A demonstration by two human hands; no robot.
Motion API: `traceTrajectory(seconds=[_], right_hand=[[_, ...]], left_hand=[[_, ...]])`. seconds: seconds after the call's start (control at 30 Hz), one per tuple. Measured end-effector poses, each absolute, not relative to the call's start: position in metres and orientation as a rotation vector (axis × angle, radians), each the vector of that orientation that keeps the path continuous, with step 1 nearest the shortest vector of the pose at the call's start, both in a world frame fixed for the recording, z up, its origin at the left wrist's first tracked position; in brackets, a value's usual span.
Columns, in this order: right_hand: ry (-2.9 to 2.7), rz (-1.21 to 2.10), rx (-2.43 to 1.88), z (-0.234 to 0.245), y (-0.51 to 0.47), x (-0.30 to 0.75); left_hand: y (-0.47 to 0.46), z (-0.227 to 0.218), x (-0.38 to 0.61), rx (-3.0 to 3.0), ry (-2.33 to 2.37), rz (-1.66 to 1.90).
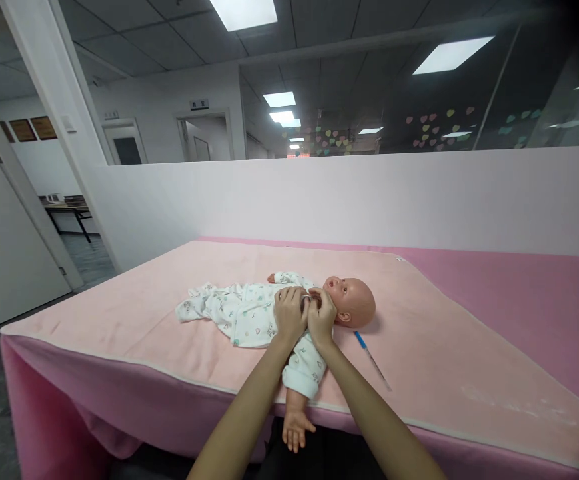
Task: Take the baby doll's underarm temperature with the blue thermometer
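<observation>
Doll arm (296,407) overhangs table (119,373) | both hands, left (289,312), right (322,317), pinch doll's garment (249,313) | syringe (372,359) beside head

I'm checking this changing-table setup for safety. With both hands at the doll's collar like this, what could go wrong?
The doll lies near the front edge of the table, one arm already hanging over it, so a tug might slide it off. The thin blue-tipped stick lies beside the head and right hand; it could get knocked away. Left hand covers the collar, hiding the fastening.
</observation>
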State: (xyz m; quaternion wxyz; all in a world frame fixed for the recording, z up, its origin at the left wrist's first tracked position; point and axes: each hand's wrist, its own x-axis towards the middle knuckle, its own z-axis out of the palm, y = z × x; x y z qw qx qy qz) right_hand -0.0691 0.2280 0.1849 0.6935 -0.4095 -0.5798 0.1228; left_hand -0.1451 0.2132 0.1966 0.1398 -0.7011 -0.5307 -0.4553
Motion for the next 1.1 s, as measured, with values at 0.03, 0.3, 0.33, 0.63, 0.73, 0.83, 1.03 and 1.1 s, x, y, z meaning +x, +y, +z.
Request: traceTrajectory(seconds=[0.03, 0.3, 0.33, 0.63, 0.73, 0.83, 1.03, 1.1], right_hand=[[-1.266, 0.242, -0.918, 0.184, 0.228, -0.070], [-1.262, 0.063, -0.876, 0.194, 0.218, -0.075], [-1.263, 0.058, -0.875, 0.195, 0.217, -0.075], [-1.192, 0.120, -0.886, 0.187, 0.223, -0.074], [-1.196, 0.137, -0.883, 0.188, 0.222, -0.074], [-1.230, 0.151, -0.866, 0.189, 0.221, -0.074], [-1.259, 0.183, -0.845, 0.189, 0.220, -0.075], [-1.248, 0.225, -0.851, 0.188, 0.221, -0.075]], left_hand=[[0.214, 0.195, -0.145, -2.036, -1.528, -1.326], [0.220, 0.187, -0.143, -2.066, -1.529, -1.550], [0.220, 0.187, -0.143, -2.056, -1.545, -1.564], [0.218, 0.190, -0.146, -2.133, -1.528, -1.539], [0.218, 0.191, -0.145, -2.131, -1.535, -1.542], [0.219, 0.190, -0.144, -2.110, -1.577, -1.538], [0.220, 0.191, -0.145, -2.129, -1.618, -1.584], [0.219, 0.192, -0.146, -2.136, -1.623, -1.609]])
